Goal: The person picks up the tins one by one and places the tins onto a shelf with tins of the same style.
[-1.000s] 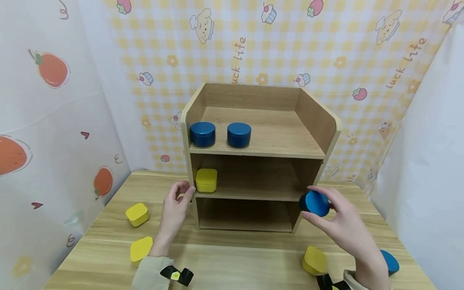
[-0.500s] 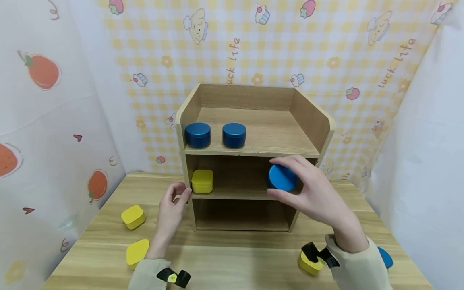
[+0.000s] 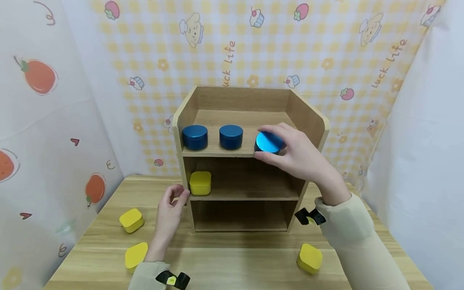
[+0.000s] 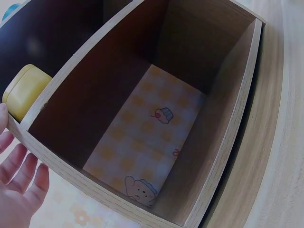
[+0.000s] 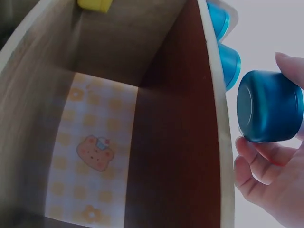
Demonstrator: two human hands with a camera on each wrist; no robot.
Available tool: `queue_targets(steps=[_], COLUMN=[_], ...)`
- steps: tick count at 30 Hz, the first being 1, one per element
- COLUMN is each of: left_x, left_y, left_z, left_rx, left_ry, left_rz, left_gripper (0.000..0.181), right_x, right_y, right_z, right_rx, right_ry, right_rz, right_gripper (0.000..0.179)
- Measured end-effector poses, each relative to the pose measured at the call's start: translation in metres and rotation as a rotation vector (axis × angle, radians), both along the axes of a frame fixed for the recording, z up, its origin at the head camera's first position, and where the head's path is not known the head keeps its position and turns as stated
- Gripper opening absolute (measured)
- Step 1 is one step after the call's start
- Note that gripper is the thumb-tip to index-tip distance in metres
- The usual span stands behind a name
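My right hand [image 3: 295, 153] holds a blue round tin [image 3: 268, 143] between thumb and fingers, tilted, at the front edge of the wooden shelf unit's [image 3: 250, 198] top board. In the right wrist view the tin [image 5: 270, 107] appears just off that edge. To its left, two more blue tins [image 3: 195, 137] [image 3: 230, 137] stand upright on the top board. My left hand [image 3: 170, 211] touches the unit's left side, its thumb at the front edge and fingers loosely bent. Close to that thumb, a yellow rounded box [image 3: 200, 183] sits on the middle board.
Two yellow boxes [image 3: 131, 220] [image 3: 136, 256] lie on the wooden table [image 3: 232, 262] left of my left forearm. Another yellow box [image 3: 309, 258] lies at the right front. A patterned cloth [image 3: 145, 60] hangs behind the unit, with white sheets at both sides.
My right hand has carried the blue tin leftward and up, from beside the unit's right side to the top board's edge. My left hand stays at the unit's left side.
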State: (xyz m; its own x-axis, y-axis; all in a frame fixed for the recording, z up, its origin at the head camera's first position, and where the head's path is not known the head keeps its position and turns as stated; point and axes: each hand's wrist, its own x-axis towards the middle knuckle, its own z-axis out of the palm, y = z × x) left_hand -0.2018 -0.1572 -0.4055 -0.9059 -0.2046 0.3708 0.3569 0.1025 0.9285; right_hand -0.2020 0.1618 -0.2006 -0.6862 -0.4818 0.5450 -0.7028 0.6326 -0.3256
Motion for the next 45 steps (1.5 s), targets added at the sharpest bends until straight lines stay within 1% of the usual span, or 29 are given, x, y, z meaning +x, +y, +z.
queue_targets(steps=[8, 14, 18, 27, 33, 38, 41, 45], left_x=[0.0, 0.0, 0.0, 0.0, -0.001, 0.0, 0.0, 0.0], left_y=[0.001, 0.002, 0.002, 0.002, 0.002, 0.002, 0.001, 0.001], left_z=[0.001, 0.001, 0.001, 0.002, 0.001, 0.001, 0.001, 0.0], left_rx=[0.006, 0.005, 0.0, 0.0, -0.002, 0.0, 0.001, 0.002], left_ry=[0.007, 0.008, 0.006, 0.007, 0.004, 0.003, 0.005, 0.005], left_rz=[-0.015, -0.015, -0.017, -0.021, -0.016, -0.014, -0.01, -0.006], left_gripper=[0.025, 0.024, 0.025, 0.026, 0.025, 0.025, 0.024, 0.023], right_x=[-0.024, -0.034, -0.036, -0.04, -0.043, -0.042, -0.042, -0.04], right_y=[0.002, 0.003, 0.004, 0.003, 0.0, -0.002, -0.003, -0.002], right_z=[0.006, 0.007, 0.007, 0.011, 0.011, 0.011, 0.011, 0.011], right_rx=[0.042, 0.068, 0.08, 0.108, 0.116, 0.123, 0.14, 0.151], right_ry=[-0.067, -0.11, -0.134, -0.15, -0.177, -0.178, -0.185, -0.203], right_rz=[-0.072, -0.099, -0.112, -0.132, -0.123, -0.117, -0.124, -0.134], right_gripper=[0.057, 0.057, 0.059, 0.061, 0.06, 0.059, 0.063, 0.072])
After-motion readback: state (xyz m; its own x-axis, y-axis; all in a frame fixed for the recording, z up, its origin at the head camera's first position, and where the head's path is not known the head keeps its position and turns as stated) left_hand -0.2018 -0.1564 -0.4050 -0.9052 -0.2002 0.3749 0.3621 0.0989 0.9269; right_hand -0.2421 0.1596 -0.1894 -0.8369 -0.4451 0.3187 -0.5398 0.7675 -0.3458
